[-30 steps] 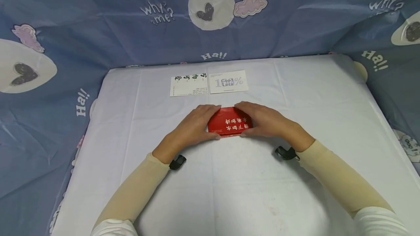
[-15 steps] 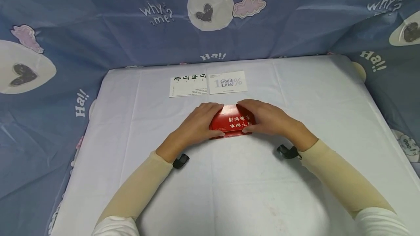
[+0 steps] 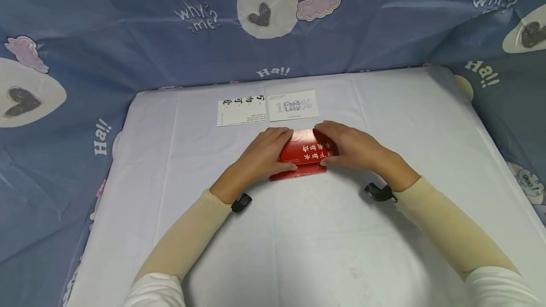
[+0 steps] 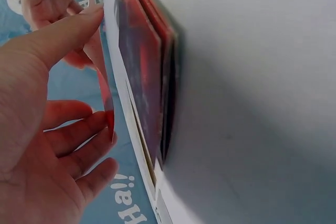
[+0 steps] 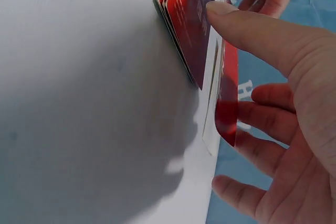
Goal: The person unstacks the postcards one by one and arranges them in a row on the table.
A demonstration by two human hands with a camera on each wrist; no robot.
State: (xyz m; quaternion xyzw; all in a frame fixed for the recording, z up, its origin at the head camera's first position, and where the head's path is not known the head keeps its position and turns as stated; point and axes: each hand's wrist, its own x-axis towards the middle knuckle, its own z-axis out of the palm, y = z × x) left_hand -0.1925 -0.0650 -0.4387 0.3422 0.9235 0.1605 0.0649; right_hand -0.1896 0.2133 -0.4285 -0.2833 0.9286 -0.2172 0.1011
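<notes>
A red card (image 3: 304,151) with white Chinese characters is raised above a stack of red cards (image 3: 309,170) on the white cloth. My left hand (image 3: 263,156) holds the card's left end, thumb at the near edge and fingers at the far edge. At the right end my right hand (image 3: 357,149) holds it the same way. In the left wrist view the lifted card (image 4: 109,116) appears as a thin, slightly bent strip apart from the stack (image 4: 140,64). The right wrist view also shows a gap between the bowed card (image 5: 227,98) and the stack (image 5: 190,19).
Beyond the hands, two white cards lie side by side: one with black characters (image 3: 241,113), the other reading "Good Luck" (image 3: 294,107). A blue patterned cloth (image 3: 170,46) hangs behind and beside the white-covered table (image 3: 315,250).
Both hands have lifted the top red card and carried it away from me and slightly right. More of the stack beneath now shows. The white cards have stayed in place.
</notes>
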